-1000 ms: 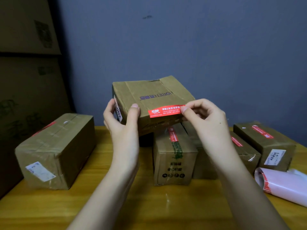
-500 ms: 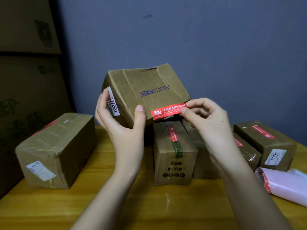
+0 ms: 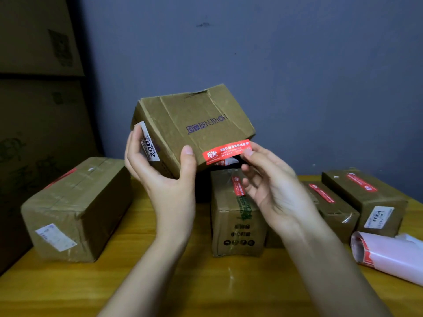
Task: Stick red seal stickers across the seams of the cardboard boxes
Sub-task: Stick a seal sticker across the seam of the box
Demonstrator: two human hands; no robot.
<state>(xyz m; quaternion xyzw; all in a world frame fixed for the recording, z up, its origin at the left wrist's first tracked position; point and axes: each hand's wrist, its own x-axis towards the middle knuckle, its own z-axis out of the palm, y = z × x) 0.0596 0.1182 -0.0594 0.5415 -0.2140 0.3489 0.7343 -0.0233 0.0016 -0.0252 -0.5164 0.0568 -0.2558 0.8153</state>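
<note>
Since the earlier frame you had tipped the held box (image 3: pixel 194 126) further back and to your left, so its printed face turned up toward you, and your right hand (image 3: pixel 272 186) had shifted from pinching the sticker's end to resting a fingertip on it. That red seal sticker (image 3: pixel 226 151) lay along the lower right edge of the held box, its left part apparently stuck down and its lower margin hanging past the edge, not yet folded over. Your left hand (image 3: pixel 164 177) was clamped on the box's lower left corner, thumb on the printed face and fingers wrapped behind, beside a white label (image 3: pixel 150 143). Your right hand was loose, fingers spread, gripping nothing.

One hand carried the box tilted in the air, so it was probably light; the creased cardboard looked soft enough to dent, so a grip at a corner suited it. The sticker was thin and floppy and would likely crease or catch on itself, so it wanted holding by its free end.

Below the held box, other boxes (image 3: pixel 238 213) already bearing red seals stood on the tabletop (image 3: pixel 194 282), and a sticker roll (image 3: pixel 386 252) lay well to their right.
</note>
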